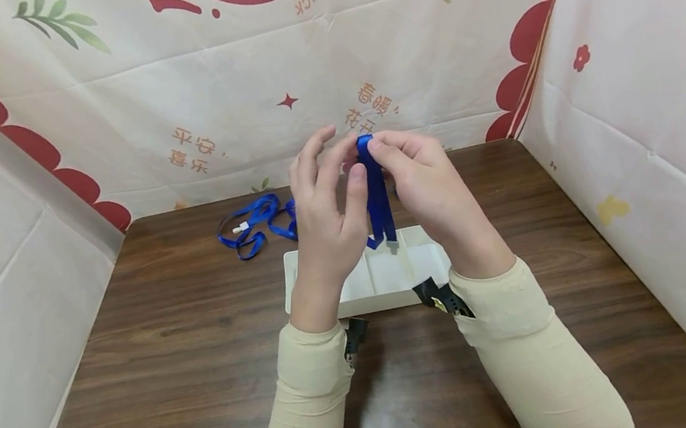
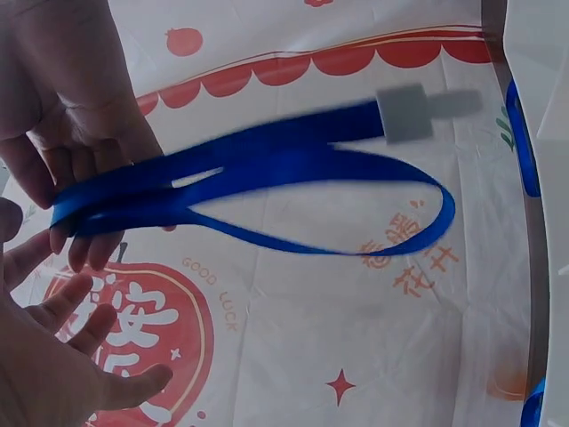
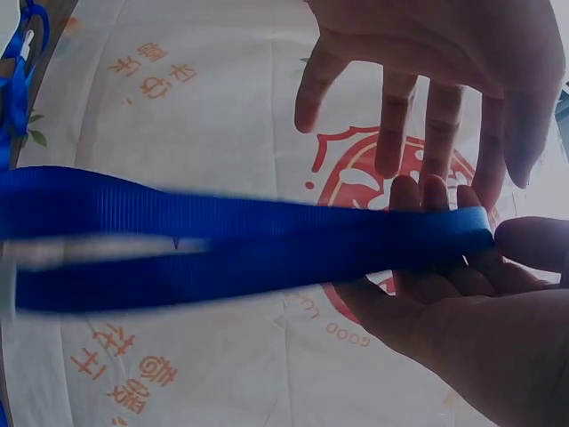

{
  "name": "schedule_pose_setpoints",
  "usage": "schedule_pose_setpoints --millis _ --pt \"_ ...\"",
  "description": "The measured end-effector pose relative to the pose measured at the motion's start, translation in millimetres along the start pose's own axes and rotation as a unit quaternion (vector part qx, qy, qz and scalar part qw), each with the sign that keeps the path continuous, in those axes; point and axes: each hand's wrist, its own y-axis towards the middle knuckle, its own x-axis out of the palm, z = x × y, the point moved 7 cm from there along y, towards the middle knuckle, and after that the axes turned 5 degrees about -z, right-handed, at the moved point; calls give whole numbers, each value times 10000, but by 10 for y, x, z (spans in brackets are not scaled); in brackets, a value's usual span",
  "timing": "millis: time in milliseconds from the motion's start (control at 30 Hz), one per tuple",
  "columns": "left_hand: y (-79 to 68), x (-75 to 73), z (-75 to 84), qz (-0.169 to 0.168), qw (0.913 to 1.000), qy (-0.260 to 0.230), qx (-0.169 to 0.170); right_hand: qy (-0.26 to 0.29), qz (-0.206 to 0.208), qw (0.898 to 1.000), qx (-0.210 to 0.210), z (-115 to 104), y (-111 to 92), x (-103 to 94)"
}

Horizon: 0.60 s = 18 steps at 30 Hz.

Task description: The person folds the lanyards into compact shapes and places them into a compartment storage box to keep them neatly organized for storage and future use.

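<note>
Folded lengthwise, a blue lanyard (image 1: 378,200) hangs down in front of me above a white tray (image 1: 384,302). My right hand (image 1: 431,187) pinches its upper fold between thumb and fingers. A pale plastic clip (image 2: 404,114) sits at the lanyard's lower end, blurred in the left wrist view, beside a loose loop of ribbon. Just left of the fold is my left hand (image 1: 327,219), its fingers spread and holding nothing. In the right wrist view, the left-hand fingers (image 3: 391,133) hang apart near the ribbon; whether a fingertip touches it I cannot tell.
Another blue lanyard (image 1: 263,208) with a white clip lies loosely coiled on the brown wooden table (image 1: 193,341), behind and left of the divided tray. Printed white cloth (image 1: 277,60) walls off the back and both sides.
</note>
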Motion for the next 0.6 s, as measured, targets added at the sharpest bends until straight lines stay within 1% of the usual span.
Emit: schedule_pose_setpoints --millis 200,333,500,600 --pt "-13 20 11 -37 10000 -21 -1 -189 -225 9996 -58 0 1 30" --pt "-13 32 13 -32 9999 -79 65 -142 -294 9995 2 27 5 36" --pt "-11 6 -14 221 9992 -319 53 -30 -215 9998 -17 42 12 31" --pt "-13 -9 -17 363 9991 -165 108 27 -183 9998 -56 46 10 30"
